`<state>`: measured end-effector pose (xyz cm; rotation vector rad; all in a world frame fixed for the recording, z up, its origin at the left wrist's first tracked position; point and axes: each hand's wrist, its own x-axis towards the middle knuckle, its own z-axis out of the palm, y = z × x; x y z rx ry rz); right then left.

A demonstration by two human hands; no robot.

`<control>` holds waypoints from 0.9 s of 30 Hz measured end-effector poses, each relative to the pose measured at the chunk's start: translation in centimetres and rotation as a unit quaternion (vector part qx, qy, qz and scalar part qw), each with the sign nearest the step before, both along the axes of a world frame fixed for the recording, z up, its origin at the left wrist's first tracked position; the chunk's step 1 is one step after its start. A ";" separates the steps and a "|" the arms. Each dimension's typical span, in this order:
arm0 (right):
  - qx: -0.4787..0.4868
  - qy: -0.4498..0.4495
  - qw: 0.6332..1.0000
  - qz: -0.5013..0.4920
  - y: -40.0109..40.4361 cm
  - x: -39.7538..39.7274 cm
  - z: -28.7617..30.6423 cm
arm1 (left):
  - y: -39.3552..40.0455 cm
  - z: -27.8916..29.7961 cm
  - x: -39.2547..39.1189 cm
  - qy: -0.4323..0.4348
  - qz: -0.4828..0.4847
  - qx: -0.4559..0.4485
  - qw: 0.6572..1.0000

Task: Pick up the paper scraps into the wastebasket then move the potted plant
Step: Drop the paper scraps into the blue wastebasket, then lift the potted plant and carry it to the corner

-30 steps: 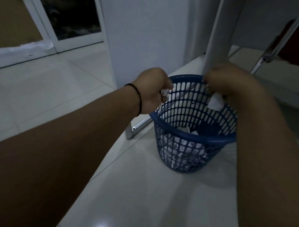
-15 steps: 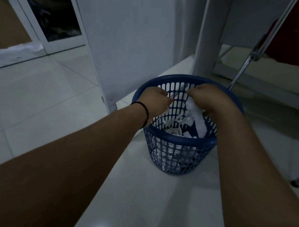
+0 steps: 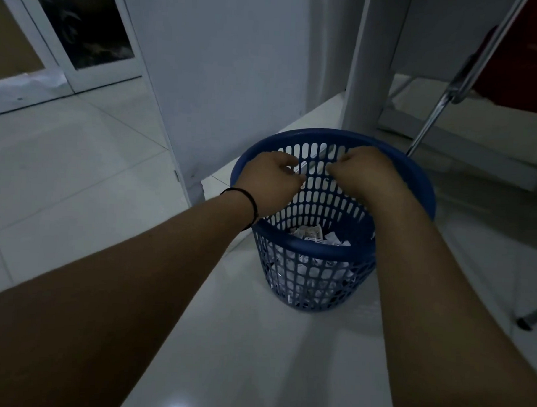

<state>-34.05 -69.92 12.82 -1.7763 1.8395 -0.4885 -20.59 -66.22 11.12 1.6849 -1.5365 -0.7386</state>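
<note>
A pale tiled floor carries a blue slotted wastebasket, standing upright with its mouth facing up, just beside a white post. Both forearms reach over its rim. The left hand, with a dark band at the wrist, and the right hand hang above the opening, fingers curled loosely inward; neither grip shows anything held. Paper scraps lie crumpled in the basket's bottom, well below both hands. Any print on them is unreadable.
</note>
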 end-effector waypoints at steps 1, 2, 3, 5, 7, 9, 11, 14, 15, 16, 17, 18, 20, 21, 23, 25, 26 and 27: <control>-0.010 -0.001 1.000 0.006 0.1 0.0 0.2 | 0.0 0.1 0.2 0.007 0.003 -0.011 1.000; -0.026 -0.006 1.000 0.010 0.1 0.2 0.3 | 0.1 0.3 0.4 0.014 0.010 -0.023 1.000; -0.047 -0.018 0.999 0.009 0.3 0.4 0.7 | 0.3 0.6 0.7 0.025 0.019 -0.033 0.999; -0.107 -0.057 0.993 0.009 0.8 1.6 1.7 | 0.7 1.1 1.8 0.038 0.043 -0.055 0.997; -0.179 -0.092 0.979 0.016 1.6 3.5 3.2 | 1.4 1.8 3.2 0.045 0.065 -0.070 0.994; -0.251 -0.103 0.962 0.017 2.7 5.1 5.0 | 2.3 2.6 4.3 0.041 0.077 -0.084 0.993; -0.277 -0.099 0.954 0.060 4.1 7.4 5.9 | 3.8 3.2 6.3 0.028 0.103 -0.095 0.990; -0.248 -0.101 0.947 0.180 6.1 13.5 5.3 | 7.0 3.8 11.3 -0.013 0.161 -0.095 0.982; -0.233 -0.101 0.944 0.209 6.9 15.5 4.8 | 8.1 3.9 12.7 -0.028 0.178 -0.091 0.980; -0.215 -0.097 0.942 0.237 7.8 17.5 4.3 | 9.3 4.1 14.2 -0.043 0.197 -0.085 0.976; -0.191 -0.093 0.940 0.267 9.0 20.1 3.7 | 11.1 4.4 16.2 -0.058 0.220 -0.075 0.971; -0.173 -0.084 0.939 0.285 9.8 21.7 3.3 | 12.2 4.6 17.5 -0.068 0.233 -0.064 0.968; -0.146 -0.064 0.929 0.333 12.2 25.2 2.6 | 15.7 5.1 20.9 -0.082 0.267 -0.022 0.960; -0.140 -0.052 0.924 0.352 13.5 26.7 2.3 | 17.6 5.3 22.6 -0.084 0.282 -0.002 0.956; -0.152 -0.027 0.909 0.388 16.5 29.9 1.3 | 22.3 5.6 26.7 -0.083 0.325 0.006 0.942; -0.140 0.003 0.885 0.444 20.4 33.1 0.2 | 27.8 5.3 30.5 -0.070 0.383 -0.008 0.921; -0.121 0.018 0.872 0.473 22.1 34.5 -0.6 | 30.4 4.9 32.0 -0.055 0.410 -0.014 0.910; -0.095 0.035 0.860 0.500 23.9 35.7 -1.5 | 33.1 4.4 33.3 -0.030 0.436 -0.016 0.899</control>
